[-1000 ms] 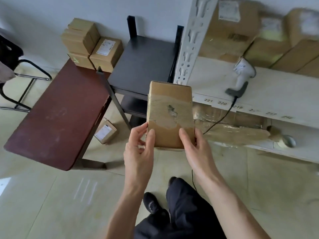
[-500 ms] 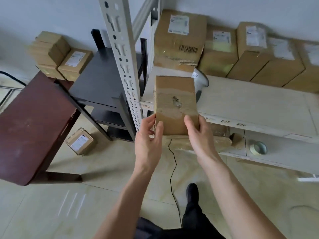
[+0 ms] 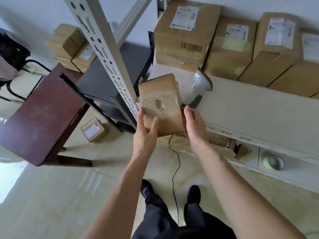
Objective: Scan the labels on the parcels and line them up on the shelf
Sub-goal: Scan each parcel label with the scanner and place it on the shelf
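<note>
A plain brown parcel (image 3: 160, 104) with a torn patch on its taped face is held between both hands, tilted slightly left, over the front left corner of the white shelf (image 3: 250, 111). My left hand (image 3: 146, 133) grips its lower left side with the thumb on the face. My right hand (image 3: 195, 128) holds its right side. A grey handheld scanner (image 3: 202, 83) lies on the shelf just right of the parcel. Labelled parcels (image 3: 183, 40) (image 3: 231, 49) (image 3: 271, 45) stand in a row along the shelf's back.
The shelf's perforated upright post (image 3: 107, 54) rises just left of the parcel. A brown table (image 3: 39, 118) and a black table (image 3: 103, 80) stand at left, with parcels behind (image 3: 69, 45) and on the floor (image 3: 93, 130). A tape roll (image 3: 273, 163) and flattened cardboard (image 3: 215, 145) lie on the lower shelf.
The view has swung right and closer to the shelf. Both hands carried the parcel up toward the shelf's left front corner, and it now tilts slightly left.
</note>
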